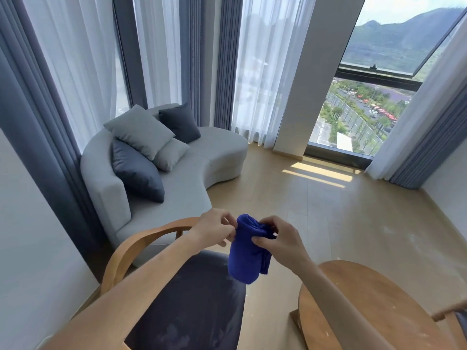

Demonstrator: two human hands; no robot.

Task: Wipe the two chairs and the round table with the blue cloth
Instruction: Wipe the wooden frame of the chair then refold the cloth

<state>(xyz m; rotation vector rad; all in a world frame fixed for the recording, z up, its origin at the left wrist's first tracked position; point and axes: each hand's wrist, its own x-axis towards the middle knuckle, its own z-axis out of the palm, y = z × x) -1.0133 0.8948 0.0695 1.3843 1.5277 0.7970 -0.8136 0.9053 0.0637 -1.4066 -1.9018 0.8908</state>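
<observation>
Bunched fuzzy blue cloth between hands

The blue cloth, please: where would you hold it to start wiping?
Grip the bunched top fold of the blue cloth, coming from above, probably with the right hand. Both hands, the left hand too, already pinch it there, and the rest hangs free over the chair seat.

Curved grey sofa with four cushions, two pale and two dark, set against full-height windows. Sheer white curtains alternate with blue-grey drapes. A pale pillar stands beside the uncovered window, showing hills and trees. Light wood floor with a sunlit patch near the glass
</observation>
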